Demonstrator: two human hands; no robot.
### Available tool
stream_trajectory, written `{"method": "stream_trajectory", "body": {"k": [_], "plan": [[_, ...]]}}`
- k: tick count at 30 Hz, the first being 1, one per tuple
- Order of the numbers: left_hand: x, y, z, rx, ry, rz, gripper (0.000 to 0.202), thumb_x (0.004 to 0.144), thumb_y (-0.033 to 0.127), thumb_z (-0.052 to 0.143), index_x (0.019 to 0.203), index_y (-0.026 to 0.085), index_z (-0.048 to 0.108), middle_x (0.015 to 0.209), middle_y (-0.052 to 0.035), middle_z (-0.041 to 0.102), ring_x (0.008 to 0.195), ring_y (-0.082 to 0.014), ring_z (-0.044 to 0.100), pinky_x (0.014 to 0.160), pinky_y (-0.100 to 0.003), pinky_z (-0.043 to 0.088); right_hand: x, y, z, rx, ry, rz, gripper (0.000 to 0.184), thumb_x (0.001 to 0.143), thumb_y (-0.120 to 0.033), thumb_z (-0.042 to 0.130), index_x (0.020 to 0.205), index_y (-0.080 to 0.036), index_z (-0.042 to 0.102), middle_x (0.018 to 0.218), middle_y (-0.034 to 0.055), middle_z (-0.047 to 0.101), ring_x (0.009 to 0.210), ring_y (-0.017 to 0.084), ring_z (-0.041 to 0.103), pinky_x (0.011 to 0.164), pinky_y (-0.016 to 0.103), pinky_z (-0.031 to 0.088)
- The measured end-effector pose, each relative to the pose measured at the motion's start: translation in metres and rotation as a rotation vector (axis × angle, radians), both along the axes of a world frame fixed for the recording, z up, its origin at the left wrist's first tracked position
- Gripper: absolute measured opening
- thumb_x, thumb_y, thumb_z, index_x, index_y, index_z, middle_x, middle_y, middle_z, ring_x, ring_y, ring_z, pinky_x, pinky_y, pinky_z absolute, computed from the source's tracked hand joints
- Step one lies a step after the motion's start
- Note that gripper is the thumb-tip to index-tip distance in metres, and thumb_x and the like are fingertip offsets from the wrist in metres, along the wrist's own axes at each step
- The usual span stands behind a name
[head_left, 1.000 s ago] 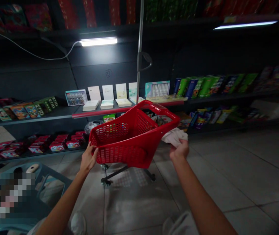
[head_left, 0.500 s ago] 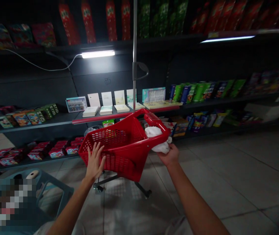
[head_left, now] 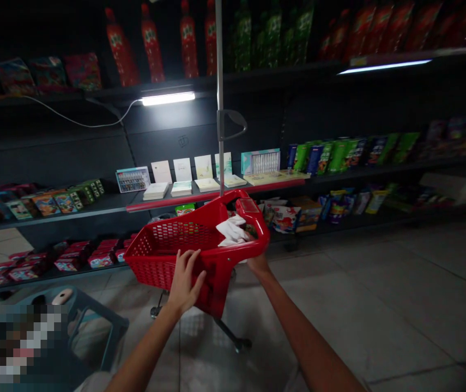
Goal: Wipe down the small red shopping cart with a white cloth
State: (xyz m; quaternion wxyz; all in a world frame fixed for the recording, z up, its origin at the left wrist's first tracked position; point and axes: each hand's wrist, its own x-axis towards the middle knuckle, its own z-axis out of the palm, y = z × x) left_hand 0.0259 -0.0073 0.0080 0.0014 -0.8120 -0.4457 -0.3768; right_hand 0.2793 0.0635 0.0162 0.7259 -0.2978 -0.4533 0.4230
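Note:
A red plastic shopping cart (head_left: 155, 272) stands in front of me on dark metal legs. My left hand (head_left: 186, 280) lies against its near side, fingertips at the top rim and thumb apart. Reaching in beneath the red handle (head_left: 253, 215) at the cart's right end is my right hand (head_left: 258, 264), its fingers mostly hidden by the handle frame. A crumpled white cloth (head_left: 233, 231) shows in the opening inside the handle, at that hand's fingers. The basket's lower inside is hidden by its near wall.
A grey pole (head_left: 220, 81) with a loop rises behind the cart. Shelves beyond hold booklets (head_left: 181, 188), boxed pen sets (head_left: 261, 161), red bottles (head_left: 151, 46) and snack packs (head_left: 339, 155). A blue-grey plastic stool (head_left: 94, 305) stands at lower left on the tiled floor.
My right hand has moved left and under the handle, carrying the white cloth into the opening. My left hand has shifted right and down along the cart's side. The view has tilted slightly.

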Motion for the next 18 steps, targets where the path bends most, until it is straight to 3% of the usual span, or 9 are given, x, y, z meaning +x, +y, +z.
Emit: {"method": "stream_trajectory", "body": {"k": [3, 7, 11, 18], "plan": [[0.003, 0.007, 0.004, -0.095, -0.116, 0.050, 0.042, 0.101, 0.046, 0.048, 0.138, 0.025, 0.051, 0.134, -0.0094, 0.056, 0.133, -0.0262, 0.047, 0.122, -0.055, 0.026, -0.010, -0.008, -0.003, 0.038, -0.108, 0.064, 0.042, 0.074, -0.041, 0.080, 0.112, -0.025, 0.075, 0.124, 0.0070, 0.074, 0.116, 0.028, 0.069, 0.109, 0.049, 0.053], [-0.008, 0.016, 0.010, -0.189, -0.198, 0.041, 0.026, 0.100, 0.048, 0.045, 0.110, 0.026, 0.055, 0.111, -0.0042, 0.063, 0.114, -0.0250, 0.053, 0.116, -0.055, 0.026, -0.021, -0.013, -0.008, 0.159, -0.307, 0.015, 0.030, 0.079, -0.040, 0.079, 0.106, -0.027, 0.078, 0.123, 0.0057, 0.074, 0.125, 0.027, 0.065, 0.120, 0.050, 0.042], [-0.021, 0.015, 0.013, -0.198, -0.241, 0.041, 0.025, 0.099, 0.049, 0.043, 0.102, 0.026, 0.053, 0.104, -0.0033, 0.062, 0.109, -0.0252, 0.052, 0.114, -0.052, 0.026, -0.030, -0.007, -0.011, 0.277, -0.399, 0.025, 0.024, 0.085, -0.042, 0.076, 0.105, -0.029, 0.079, 0.134, 0.0038, 0.070, 0.134, 0.025, 0.059, 0.127, 0.049, 0.031], [-0.039, 0.012, 0.010, -0.187, -0.248, 0.048, 0.027, 0.100, 0.049, 0.039, 0.101, 0.026, 0.054, 0.103, -0.0026, 0.062, 0.107, -0.0244, 0.052, 0.114, -0.048, 0.026, -0.035, 0.011, -0.010, 0.258, -0.569, 0.069, 0.035, 0.089, -0.050, 0.071, 0.116, -0.029, 0.077, 0.142, 0.0052, 0.065, 0.146, 0.027, 0.047, 0.130, 0.053, 0.018]]}}
